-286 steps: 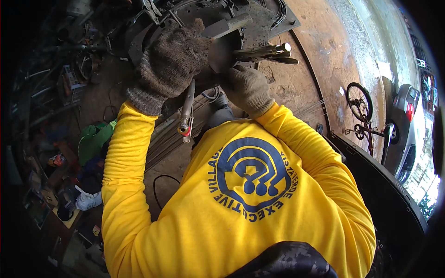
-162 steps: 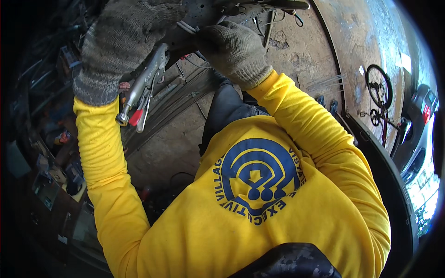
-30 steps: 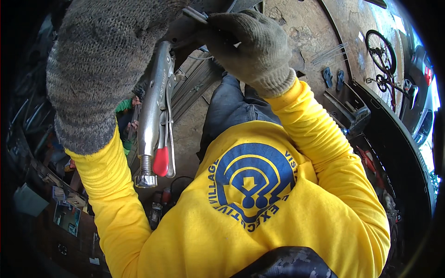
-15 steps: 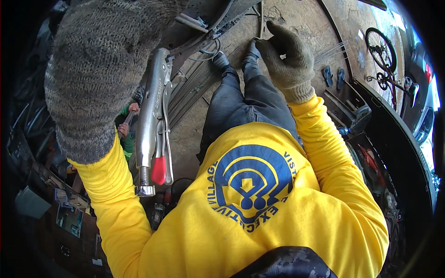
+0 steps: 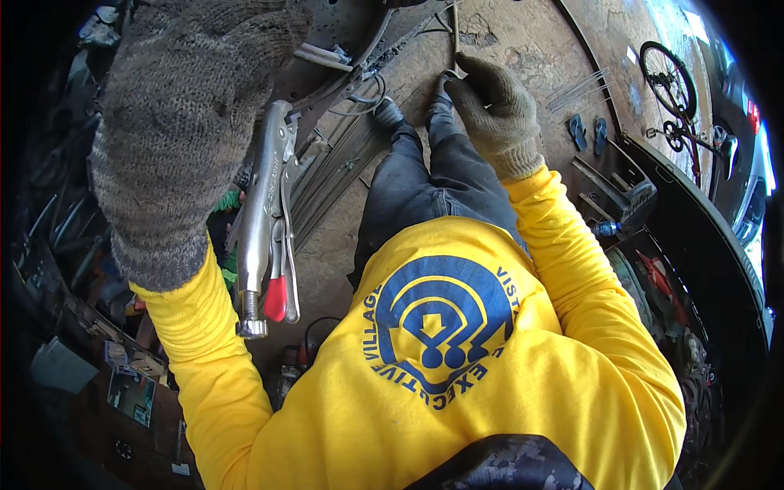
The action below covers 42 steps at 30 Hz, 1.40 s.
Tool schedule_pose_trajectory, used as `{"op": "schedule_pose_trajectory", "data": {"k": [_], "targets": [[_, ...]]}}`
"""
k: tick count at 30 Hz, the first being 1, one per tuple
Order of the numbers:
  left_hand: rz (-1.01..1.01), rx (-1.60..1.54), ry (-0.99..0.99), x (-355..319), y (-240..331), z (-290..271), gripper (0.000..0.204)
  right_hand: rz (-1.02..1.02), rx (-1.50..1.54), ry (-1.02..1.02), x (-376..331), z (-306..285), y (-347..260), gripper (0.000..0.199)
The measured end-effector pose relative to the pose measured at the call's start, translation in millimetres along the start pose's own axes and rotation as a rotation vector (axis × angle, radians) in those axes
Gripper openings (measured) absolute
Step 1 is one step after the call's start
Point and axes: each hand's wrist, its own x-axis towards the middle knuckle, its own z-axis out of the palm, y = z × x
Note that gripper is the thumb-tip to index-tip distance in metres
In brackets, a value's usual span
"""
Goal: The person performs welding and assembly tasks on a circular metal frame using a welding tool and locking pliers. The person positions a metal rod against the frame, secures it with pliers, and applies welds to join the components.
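My left hand [image 5: 184, 122], in a thick grey knit glove, is large at the upper left, close to the dark curved metal piece [image 5: 335, 20]. Its fingertips run out at the top edge, so its grip is hidden. Beside its wrist hang silver locking pliers [image 5: 260, 208] with a red-tipped lever, their jaws at the metal's lower edge. At the upper middle, my gloved right hand [image 5: 500, 114] is loosely curled, thumb and fingers a little apart. Nothing shows between them. A thin cable [image 5: 456, 33] runs just past the fingertips; whether they touch is unclear.
Long thin metal rods [image 5: 335, 167] lie on the stained floor [image 5: 523, 28] left of my legs. Blue slippers [image 5: 578, 133], a bicycle [image 5: 670, 86] and a black metal panel [image 5: 710, 220] are on the right. Someone in green [image 5: 230, 200] is partly hidden behind the pliers.
My right hand has moved slightly down and left, and its thumb and fingers have drawn closer. The metal piece and pliers have shifted a little. The other person's hands are now hidden.
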Motion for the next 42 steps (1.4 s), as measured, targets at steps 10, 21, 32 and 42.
{"op": "schedule_pose_trajectory", "data": {"k": [10,21,32,42], "targets": [[-0.160,0.031,0.177,6.3,30.3,-0.7,0.028,-0.002,0.086,0.142,2.0,-26.6,11.7,0.032],[-0.172,0.025,0.264,4.7,24.3,7.0,0.021,-0.194,0.485,0.381,115.4,-93.2,-71.5,0.031],[-0.175,-0.090,0.199,-7.8,23.7,7.8,0.033,-0.347,0.353,-0.019,302.7,-43.2,-222.0,0.054],[-0.265,-0.148,0.316,2.2,25.4,33.4,0.023,-0.386,0.316,-0.181,465.1,19.0,-276.4,0.096]]}}
